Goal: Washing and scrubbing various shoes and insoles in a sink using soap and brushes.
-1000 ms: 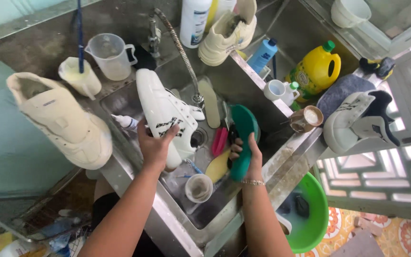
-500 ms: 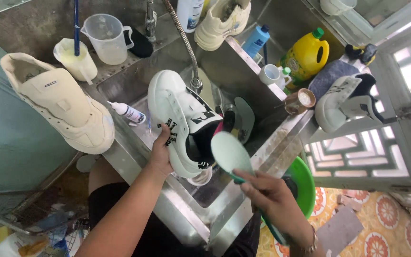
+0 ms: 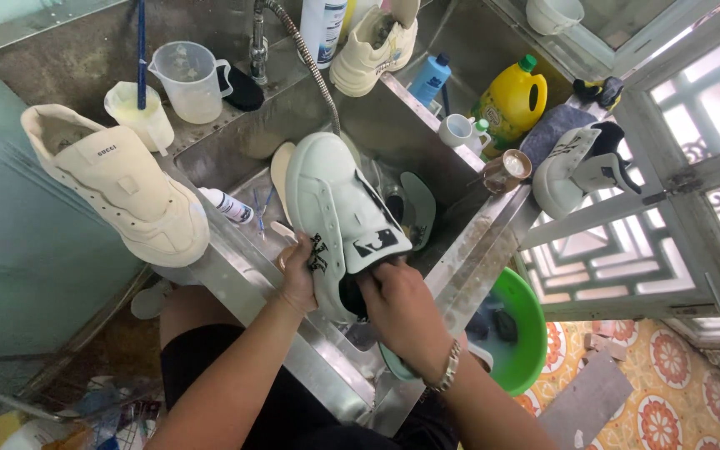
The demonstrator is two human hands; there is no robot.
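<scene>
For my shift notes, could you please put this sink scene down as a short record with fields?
Setting: steel sink with a hose tap.
Left hand: grips the side of the white sneaker over the basin.
Right hand: fingers at the sneaker's opening.
Left ledge: cream sneaker, measuring jug.
Right ledge: yellow bottle, black-and-white sneaker.
Below the sink: green basin.

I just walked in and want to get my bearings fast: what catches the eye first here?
A white sneaker with black markings held over the steel sink: the left hand grips its side and the right hand reaches into its opening. A bulky cream sneaker lies on the sink's left edge, and a yellow jug stands at the back right.
</scene>
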